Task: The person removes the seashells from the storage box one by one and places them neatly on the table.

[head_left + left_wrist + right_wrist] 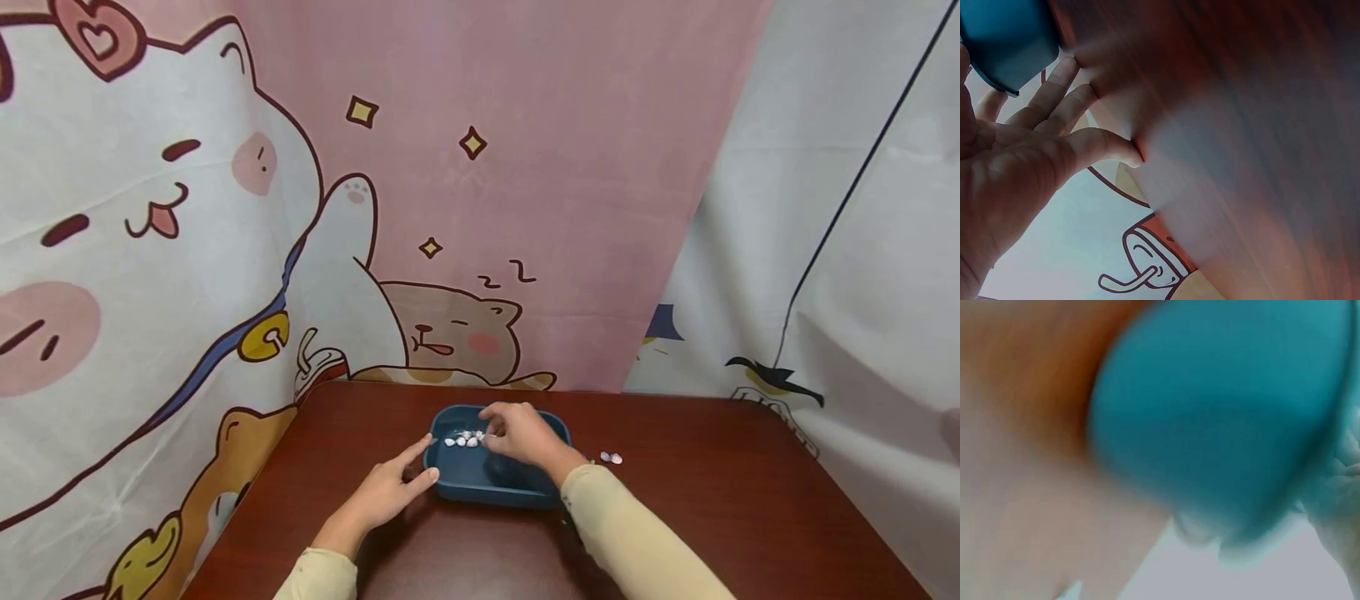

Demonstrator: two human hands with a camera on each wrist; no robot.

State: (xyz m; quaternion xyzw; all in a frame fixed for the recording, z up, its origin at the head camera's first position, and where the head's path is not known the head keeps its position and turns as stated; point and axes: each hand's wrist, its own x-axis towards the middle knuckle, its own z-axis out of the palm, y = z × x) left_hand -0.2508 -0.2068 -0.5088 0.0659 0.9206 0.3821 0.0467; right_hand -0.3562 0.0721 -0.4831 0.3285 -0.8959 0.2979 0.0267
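Note:
A blue rectangular tray point(491, 498) lies on the table, holding several small white shell-like pieces point(471, 442) grouped toward its back left. My right hand point(525, 435) reaches over the tray with bent fingers, its fingertips pinching a small white piece at the right end of that group. The fingers partly hide this piece. At the tray's left rim, my left hand point(384, 493) has its fingers and thumb spread. The left wrist view has the left hand point(1016, 162) beside the tray's outer wall point(1013, 37). In the right wrist view, the blurred tray point(1210, 412) fills much of the picture.
Two more small white pieces point(611, 458) lie on the dark red-brown table point(697, 492), to the right of the tray. Behind the table hangs a pink and white cloth point(585, 208) with cartoon animals. A dark cord point(862, 183) runs down the right side.

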